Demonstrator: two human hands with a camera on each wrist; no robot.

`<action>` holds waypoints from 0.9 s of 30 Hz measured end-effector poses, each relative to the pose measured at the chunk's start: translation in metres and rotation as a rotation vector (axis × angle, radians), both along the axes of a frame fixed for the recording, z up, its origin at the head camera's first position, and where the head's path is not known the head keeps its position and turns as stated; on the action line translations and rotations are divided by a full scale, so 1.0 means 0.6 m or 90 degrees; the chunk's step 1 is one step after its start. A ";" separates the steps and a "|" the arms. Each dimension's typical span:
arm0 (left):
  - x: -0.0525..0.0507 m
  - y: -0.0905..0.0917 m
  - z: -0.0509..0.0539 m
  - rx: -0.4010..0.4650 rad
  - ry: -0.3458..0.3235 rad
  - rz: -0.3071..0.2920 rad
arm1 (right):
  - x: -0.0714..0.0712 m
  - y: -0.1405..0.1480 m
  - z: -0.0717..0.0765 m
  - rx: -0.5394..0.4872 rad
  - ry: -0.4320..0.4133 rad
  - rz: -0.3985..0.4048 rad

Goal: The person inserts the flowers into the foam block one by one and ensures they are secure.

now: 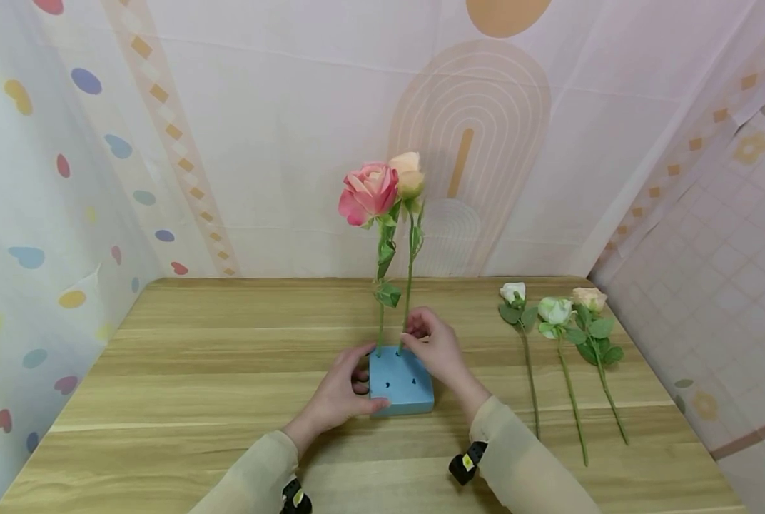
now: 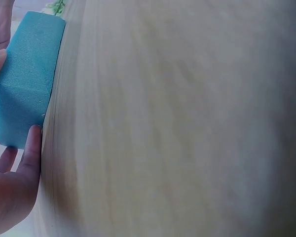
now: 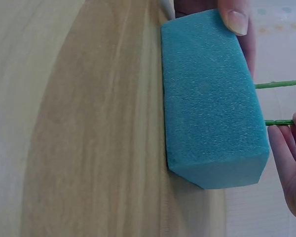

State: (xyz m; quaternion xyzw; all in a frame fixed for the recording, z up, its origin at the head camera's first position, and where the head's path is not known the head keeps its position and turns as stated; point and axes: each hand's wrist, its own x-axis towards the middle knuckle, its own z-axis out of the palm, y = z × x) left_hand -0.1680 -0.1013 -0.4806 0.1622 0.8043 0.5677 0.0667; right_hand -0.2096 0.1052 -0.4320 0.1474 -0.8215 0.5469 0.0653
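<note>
A light-blue foam block [image 1: 403, 400] stands on the table, with small holes in its top. My left hand [image 1: 339, 389] grips its left side, thumb at the front edge and fingers toward the back corner. At the back of the block my right hand [image 1: 437, 351] pinches the low part of the stem [image 3: 280, 122] of a peach rose [image 1: 408, 171]. That stem stands upright at a rear hole. Beside it, a pink rose [image 1: 368, 193] stands upright in the other rear hole, untouched by the hands. In the left wrist view, the block [image 2: 29, 74] fills the upper left.
On the right of the wooden table [image 1: 196, 371] lie three loose artificial roses: a white one [image 1: 514, 292], a greenish-white one [image 1: 555, 310] and a peach one [image 1: 589, 298]. Their stems point toward the front. A patterned curtain [image 1: 292, 143] hangs behind the table.
</note>
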 end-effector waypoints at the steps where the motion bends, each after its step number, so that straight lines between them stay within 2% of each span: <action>1: 0.000 0.000 0.000 0.000 0.000 0.000 | 0.000 0.000 -0.001 0.009 0.010 0.001; 10: 0.000 0.000 0.001 0.001 0.005 -0.004 | 0.002 0.000 -0.005 0.054 0.069 0.018; 22: 0.000 -0.001 0.004 0.009 -0.001 -0.006 | 0.004 -0.003 -0.014 0.101 0.070 0.020; 27: 0.001 0.000 0.006 0.016 -0.005 -0.008 | 0.007 -0.003 -0.019 0.143 0.095 0.021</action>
